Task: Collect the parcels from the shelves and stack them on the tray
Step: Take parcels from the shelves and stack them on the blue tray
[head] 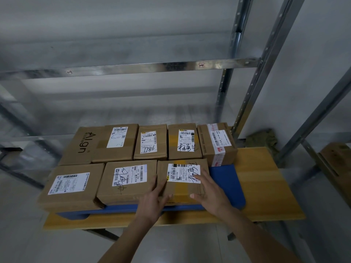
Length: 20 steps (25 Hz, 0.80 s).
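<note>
Brown cardboard parcel with white label (pixel 182 179) sits at front right of the blue plastic tray (pixel 228 186), last in the near row. Left hand (pixel 153 202) cups its left edge; right hand (pixel 209 188) lies flat on top, fingers straight. Tray rests on a yellow wooden table (pixel 266 186).

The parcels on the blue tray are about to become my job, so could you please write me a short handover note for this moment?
Left hand: grips the near-left corner of the front right parcel.
Right hand: fingers flat on that parcel's label, thumb at its near edge.
Blue tray sits on the wooden table.
Done: seven parcels on the tray, four in the back row, three in front, one layer.
Left: settle this parcel; bare tray shows to its right. The metal shelves in view show no parcels; check elsewhere.
</note>
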Tool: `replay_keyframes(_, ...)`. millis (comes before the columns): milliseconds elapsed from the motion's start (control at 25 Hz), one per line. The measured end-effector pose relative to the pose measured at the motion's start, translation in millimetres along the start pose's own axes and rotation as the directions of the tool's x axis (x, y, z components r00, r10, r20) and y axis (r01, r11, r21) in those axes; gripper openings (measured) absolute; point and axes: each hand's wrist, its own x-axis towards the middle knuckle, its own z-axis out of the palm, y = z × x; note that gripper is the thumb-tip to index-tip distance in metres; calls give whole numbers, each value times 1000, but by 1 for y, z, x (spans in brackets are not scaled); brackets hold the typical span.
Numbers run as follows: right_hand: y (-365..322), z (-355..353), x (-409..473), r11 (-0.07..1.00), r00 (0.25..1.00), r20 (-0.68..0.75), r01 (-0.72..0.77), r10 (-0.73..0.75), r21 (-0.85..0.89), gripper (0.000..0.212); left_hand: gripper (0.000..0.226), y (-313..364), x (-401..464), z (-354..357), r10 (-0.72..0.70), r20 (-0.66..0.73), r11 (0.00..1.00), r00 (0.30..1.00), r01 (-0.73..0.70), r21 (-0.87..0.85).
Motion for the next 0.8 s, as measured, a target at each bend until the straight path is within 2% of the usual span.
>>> replay_keyframes(280,-2,-11,-8,998,999,24,34,-33,-52,87,68,3,-6,-8,0,12,1000,1000,0,-17)
replay_keyframes(520,-24,-49,-45,992,999,-28,43,-46,-120,76,64,28,-19,-39,59,-4,998,998,-59,-14)
replay_keyframes(640,-35,-72,-79,988,996,-84,28,-41,-151,72,66,50,-27,-55,120,-14,993,993,-120,4)
replay_keyframes(800,-48,-100,-144,982,980,-194,-66,31,-177,74,66,90,-44,-71,263,1,965,965,-263,15)
